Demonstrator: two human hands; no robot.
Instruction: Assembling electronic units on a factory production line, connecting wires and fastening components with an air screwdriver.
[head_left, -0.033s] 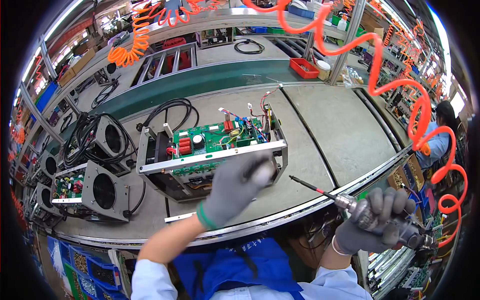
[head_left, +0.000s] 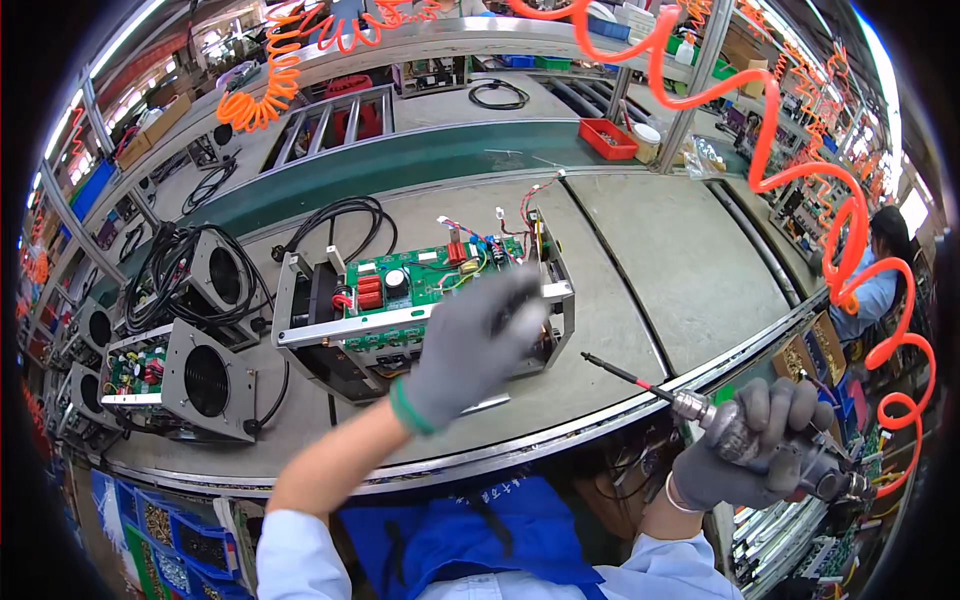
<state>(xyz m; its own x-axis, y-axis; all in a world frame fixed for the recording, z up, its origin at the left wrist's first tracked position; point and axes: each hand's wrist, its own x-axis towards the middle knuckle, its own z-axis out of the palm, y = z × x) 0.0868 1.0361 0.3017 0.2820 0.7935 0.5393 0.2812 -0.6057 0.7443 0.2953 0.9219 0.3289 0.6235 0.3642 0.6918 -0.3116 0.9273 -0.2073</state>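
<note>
An open electronic unit (head_left: 425, 325) with a green circuit board (head_left: 425, 268) on top and a pale metal rail along its front stands on the bench before me. My left hand (head_left: 475, 345), in a grey glove with a green cuff, is at the unit's front right corner; motion smears its fingers, so any held thing cannot be made out. In my gloved right hand (head_left: 750, 440) I grip a metal pneumatic screwdriver, its long dark bit (head_left: 615, 369) with a red band pointing left toward the unit. A pale strip (head_left: 488, 404) shows beside my left wrist.
Similar units (head_left: 185, 385) with round fan openings and coiled black cables stand at left. An orange coiled air hose (head_left: 850, 215) hangs at right. A red bin (head_left: 607, 138) sits beyond the green belt (head_left: 440, 150). Blue parts bins (head_left: 175, 545) are at lower left; a co-worker (head_left: 880, 260) is far right.
My left hand has risen slightly, away from me, at the unit's right end. The pale strip seen left of my wrist before now shows right of it. My right hand has barely moved.
</note>
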